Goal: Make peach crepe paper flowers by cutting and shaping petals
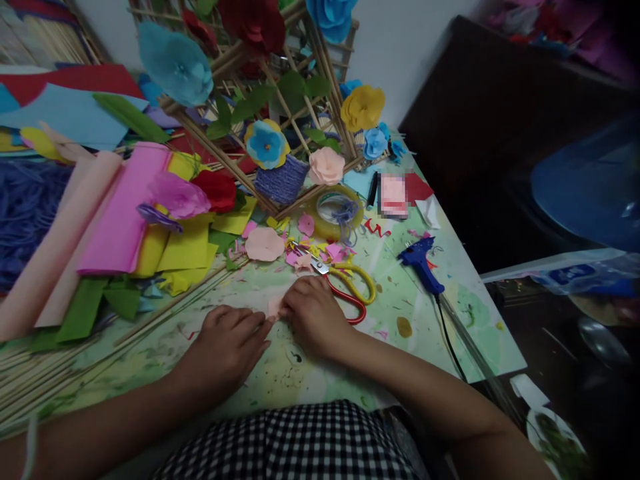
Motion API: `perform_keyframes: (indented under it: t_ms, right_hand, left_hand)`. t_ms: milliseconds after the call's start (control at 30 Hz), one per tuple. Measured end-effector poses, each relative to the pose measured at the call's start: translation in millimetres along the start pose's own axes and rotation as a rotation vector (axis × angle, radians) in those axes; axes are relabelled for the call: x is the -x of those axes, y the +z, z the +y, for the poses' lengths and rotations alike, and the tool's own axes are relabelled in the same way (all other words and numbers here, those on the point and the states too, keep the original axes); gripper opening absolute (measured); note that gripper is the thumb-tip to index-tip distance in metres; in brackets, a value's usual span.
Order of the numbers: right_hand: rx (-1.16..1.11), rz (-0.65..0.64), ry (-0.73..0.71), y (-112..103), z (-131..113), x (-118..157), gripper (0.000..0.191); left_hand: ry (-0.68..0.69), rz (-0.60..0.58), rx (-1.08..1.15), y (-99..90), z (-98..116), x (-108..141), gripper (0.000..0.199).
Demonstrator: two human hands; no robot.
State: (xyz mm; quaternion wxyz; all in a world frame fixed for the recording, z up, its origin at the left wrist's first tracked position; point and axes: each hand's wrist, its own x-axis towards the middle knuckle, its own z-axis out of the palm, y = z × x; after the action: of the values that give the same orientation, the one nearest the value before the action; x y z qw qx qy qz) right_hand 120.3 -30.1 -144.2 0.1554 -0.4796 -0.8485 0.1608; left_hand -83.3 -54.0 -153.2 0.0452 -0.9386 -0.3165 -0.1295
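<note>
Head view: checked black-and-white clothing [295, 443] occupies the bottom centre, nearest the camera. Just above it, both hands meet over the table [470, 307] at the centre of the frame. The right hand [315, 313] is curled nearly closed, its fingertips pinching a small pale pink paper piece [275, 307]. The left hand [233, 343] is palm down and partly curled, fingertips at the same piece's lower edge; whether it grips cannot be told. Two-sided contact presumably steadies so light a piece.

Scissors [324, 268] lie just beyond the right hand, blades to the upper left, handles towards the right, apparently placed for easy pickup. A blue glue gun [424, 263] lies right of centre, its cord running down to the table edge, probably kept clear of the paper. Rolled pink paper [127, 213] lies at the left, likely stacked aside to free working space. A stick frame [200, 140] bearing paper flowers fills the top centre.
</note>
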Motion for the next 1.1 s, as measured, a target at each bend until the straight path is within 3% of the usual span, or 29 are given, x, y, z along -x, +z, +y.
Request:
perform_keyframes:
  t_ms: [400,1100]
  right_hand:
    - [0.088,0.021,0.092,7,-5,-6,0.028]
    - [0.249,0.035,0.093,16,-12,-6,0.036]
  left_hand:
    - [0.05,0.005,0.079,-2.9,-1,-4,0.021]
    - [0.061,0.056,0.064,-1.6,-2,-4,0.018]
